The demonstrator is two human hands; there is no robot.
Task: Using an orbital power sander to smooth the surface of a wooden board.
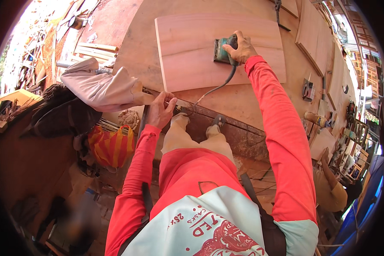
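My right hand (243, 49) is wrapped round the top of a green and black electric sander (221, 51), which rests flat on a wide pale wooden board (185, 51). From the sander a dark power cord (213, 88) curves back toward the bench's near edge. At that edge, just off the board's near left corner, my left hand (161, 111) is closed with fingers and thumb drawn together. What it holds, if anything, is too small to make out. The board lies on a larger brown wooden worktop (136, 55).
A light cloth (98, 85) hangs over the bench's left end, above a red and yellow striped bag (112, 145). Long planks (315, 38) lie at the right, with a small dark box (308, 89) nearby. Another person (328, 187) is at the far right. Wood scraps lie at the upper left.
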